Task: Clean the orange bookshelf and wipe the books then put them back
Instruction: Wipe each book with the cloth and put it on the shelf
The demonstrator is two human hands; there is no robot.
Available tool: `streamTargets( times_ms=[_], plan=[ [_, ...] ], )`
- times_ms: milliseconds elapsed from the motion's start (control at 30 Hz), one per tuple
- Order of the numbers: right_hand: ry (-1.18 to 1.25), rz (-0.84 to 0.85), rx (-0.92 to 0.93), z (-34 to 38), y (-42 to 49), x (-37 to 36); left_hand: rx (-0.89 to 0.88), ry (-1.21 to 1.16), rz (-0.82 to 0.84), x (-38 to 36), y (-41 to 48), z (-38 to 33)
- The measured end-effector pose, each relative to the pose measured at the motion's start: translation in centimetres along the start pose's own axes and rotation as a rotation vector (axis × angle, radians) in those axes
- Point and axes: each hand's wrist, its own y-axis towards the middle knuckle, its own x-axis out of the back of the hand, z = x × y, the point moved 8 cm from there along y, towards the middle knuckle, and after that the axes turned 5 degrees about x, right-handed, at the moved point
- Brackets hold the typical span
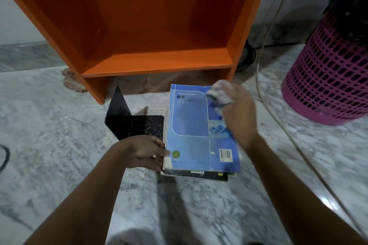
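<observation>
The orange bookshelf [155,26] stands on the marble floor ahead of me, and its one visible shelf holds nothing. A blue book [191,125] lies on top of a small stack of books [211,176] on the floor in front of it. My right hand [239,117] presses a crumpled whitish cloth [219,93] onto the book's far right corner; the hand is blurred. My left hand [149,153] holds the stack at its left edge, thumb on the blue cover.
A black metal bookend [135,123] rests on the floor left of the books. A pink perforated basket [330,77] stands at right, with a thin cord [264,49] running past it. A rag [71,83] lies by the shelf's left leg. Black cables [249,57] sit behind the shelf.
</observation>
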Motion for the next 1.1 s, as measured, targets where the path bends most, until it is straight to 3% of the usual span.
streamTargets(
  times_ms=[100, 167, 233, 267, 333, 467, 533, 633, 700, 767, 800, 1000, 1100],
  plan=[
    [-0.225, 0.348, 0.322, 4.9, -8.6, -6.7, 0.003, -0.052, 0.056, 0.2, 0.0, 0.3],
    [-0.363, 0.441, 0.550, 5.9, -13.8, -9.8, -0.001, -0.058, 0.090, 0.1, 0.5, 0.7],
    [-0.395, 0.403, 0.605, 4.6, -15.1, -10.1, -0.005, -0.042, 0.082, -0.1, 0.3, 0.6],
    [-0.364, 0.346, 0.591, 4.1, -14.6, -9.4, -0.004, -0.041, 0.068, -0.1, 0.3, 0.6],
    [-0.239, 0.247, 0.377, 2.2, -12.7, -6.8, 0.014, -0.015, 0.040, 0.0, 0.1, 0.5],
    [-0.324, 0.100, 0.012, -3.5, -7.2, -0.9, 0.024, -0.013, 0.019, 0.1, -0.1, 0.4],
    [-0.407, 0.003, -0.087, -4.8, -5.6, 2.0, 0.029, -0.018, 0.017, 0.0, -0.4, 0.3],
    [-0.332, -0.008, 0.064, -1.5, -5.8, 1.2, 0.040, -0.018, 0.028, -0.1, -0.5, 0.4],
    [-0.211, 0.202, 0.235, 2.0, -7.8, -2.8, 0.039, -0.012, 0.025, 0.0, -0.3, 0.5],
    [-0.292, 0.399, 0.404, 3.8, -10.0, -6.6, 0.037, -0.007, 0.024, 0.0, -0.3, 0.5],
    [-0.355, 0.403, 0.485, 3.5, -10.3, -7.5, 0.034, -0.004, 0.023, 0.0, -0.2, 0.5],
    [-0.372, 0.034, 0.002, -2.8, -4.5, 0.4, 0.008, -0.029, 0.054, -0.3, -0.9, 0.4],
    [-0.287, 0.018, -0.105, -4.6, -4.3, 0.9, -0.011, 0.005, 0.066, -0.4, -1.1, 0.1]
  ],
)
